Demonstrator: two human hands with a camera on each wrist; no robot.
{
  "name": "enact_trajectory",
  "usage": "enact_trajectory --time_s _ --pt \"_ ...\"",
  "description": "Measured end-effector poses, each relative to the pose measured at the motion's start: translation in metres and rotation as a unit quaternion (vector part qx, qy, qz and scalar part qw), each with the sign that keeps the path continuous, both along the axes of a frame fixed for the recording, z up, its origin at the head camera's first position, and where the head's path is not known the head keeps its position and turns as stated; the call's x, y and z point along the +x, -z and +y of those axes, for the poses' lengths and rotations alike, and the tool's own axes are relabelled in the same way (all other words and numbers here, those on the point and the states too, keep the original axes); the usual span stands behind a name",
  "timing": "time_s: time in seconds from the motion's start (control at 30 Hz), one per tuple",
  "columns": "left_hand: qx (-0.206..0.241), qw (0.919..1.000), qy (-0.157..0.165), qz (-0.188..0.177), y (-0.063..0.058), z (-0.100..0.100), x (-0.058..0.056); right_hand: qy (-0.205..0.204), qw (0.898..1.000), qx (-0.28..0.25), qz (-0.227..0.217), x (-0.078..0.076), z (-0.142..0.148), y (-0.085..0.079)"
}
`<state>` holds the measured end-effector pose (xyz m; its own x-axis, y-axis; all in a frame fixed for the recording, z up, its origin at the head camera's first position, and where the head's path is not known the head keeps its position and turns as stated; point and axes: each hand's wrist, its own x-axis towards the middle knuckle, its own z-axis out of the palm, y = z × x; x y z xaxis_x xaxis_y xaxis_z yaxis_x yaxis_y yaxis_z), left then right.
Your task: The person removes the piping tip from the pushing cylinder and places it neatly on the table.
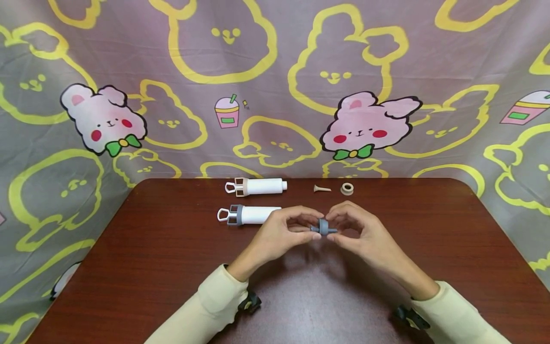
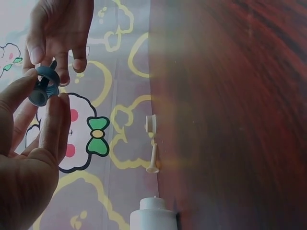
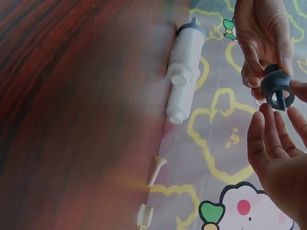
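Note:
My left hand (image 1: 279,234) pinches a dark grey ring cap (image 1: 323,227) between thumb and fingers. A slim grey nozzle (image 3: 280,99) with a flared end passes through the cap, its narrow tip pointing toward my right hand (image 1: 365,229). The right hand's fingers are spread loosely around the tip, with the thumb apart from the fingers. Whether a right fingertip touches the cap is unclear. Behind the left hand lies a white syringe-like tube (image 1: 259,215) with a grey collar and white loop handle, its far end partly hidden by that hand.
Farther back on the brown table (image 1: 163,267) lies a second white tube (image 1: 264,186) with a beige collar. To its right are a beige flared nozzle (image 1: 322,188) and a beige ring cap (image 1: 347,188). A patterned curtain (image 1: 275,95) hangs along the table's back edge.

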<state>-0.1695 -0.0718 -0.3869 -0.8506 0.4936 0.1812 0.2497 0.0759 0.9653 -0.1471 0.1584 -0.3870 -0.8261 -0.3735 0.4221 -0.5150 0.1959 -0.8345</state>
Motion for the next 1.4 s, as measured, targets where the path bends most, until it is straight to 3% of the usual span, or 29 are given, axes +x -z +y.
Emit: enact_trajectory --time_s 1.0,1.4 --pt "-0.008 0.9997 0.017 -0.014 -0.003 -0.001 -0.003 -0.013 1.0 -0.015 -0.018 -0.002 -0.001 0.0" --pt "-0.046 0.9984 -0.033 -0.004 -0.002 -0.011 -0.006 0.031 0.999 0.021 -0.027 -0.007 0.009 0.0"
